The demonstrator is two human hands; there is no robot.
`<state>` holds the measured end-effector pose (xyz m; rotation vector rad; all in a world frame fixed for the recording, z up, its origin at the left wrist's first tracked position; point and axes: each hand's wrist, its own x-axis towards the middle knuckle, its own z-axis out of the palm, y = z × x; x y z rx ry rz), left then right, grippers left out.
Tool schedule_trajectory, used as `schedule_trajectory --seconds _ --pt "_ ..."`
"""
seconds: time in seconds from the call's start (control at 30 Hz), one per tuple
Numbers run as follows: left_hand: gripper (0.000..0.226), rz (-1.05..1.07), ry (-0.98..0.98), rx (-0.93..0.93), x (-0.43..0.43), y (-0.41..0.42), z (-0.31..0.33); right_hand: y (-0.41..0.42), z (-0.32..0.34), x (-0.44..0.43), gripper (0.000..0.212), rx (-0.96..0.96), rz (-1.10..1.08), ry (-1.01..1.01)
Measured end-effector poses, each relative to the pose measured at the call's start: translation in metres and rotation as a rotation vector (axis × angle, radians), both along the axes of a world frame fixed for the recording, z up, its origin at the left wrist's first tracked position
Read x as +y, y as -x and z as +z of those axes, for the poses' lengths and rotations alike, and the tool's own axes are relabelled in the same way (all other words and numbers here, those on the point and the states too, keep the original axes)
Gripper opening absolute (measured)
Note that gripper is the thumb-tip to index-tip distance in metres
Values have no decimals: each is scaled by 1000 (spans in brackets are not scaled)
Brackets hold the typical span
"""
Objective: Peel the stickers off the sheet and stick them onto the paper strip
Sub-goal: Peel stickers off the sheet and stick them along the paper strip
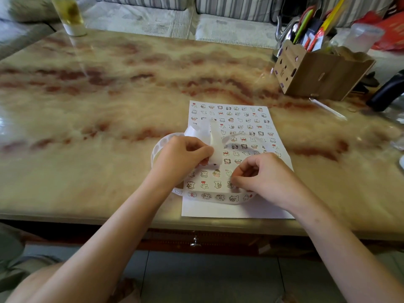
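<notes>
Left grip [181, 158] pinches the long white paper strip [218, 197], which loops over the white cartoon sticker sheet [240, 125] on the marbled worktop [109, 95]. Right grip [262, 178], fingers curled, pinches a small sticker [229, 184] in the sheet's lowest row.

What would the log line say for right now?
step: peeling | left hand holds paper strip | right hand pinches sticker on sheet
</notes>
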<state>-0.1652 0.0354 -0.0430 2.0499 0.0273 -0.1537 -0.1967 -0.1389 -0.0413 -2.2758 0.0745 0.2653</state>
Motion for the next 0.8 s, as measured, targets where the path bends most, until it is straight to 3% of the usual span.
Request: schedule_trajectory --seconds 0.43,0.63,0.8 --pt "19 20 -28 15 -1 3 4 5 -2 4 9 -73 7 79" --pt "18 27 -34 26 -1 5 7 2 -3 0 26 -72 -8 100" --pt "18 35 -39 24 -1 4 5 0 -1 -2 18 -53 23 127"
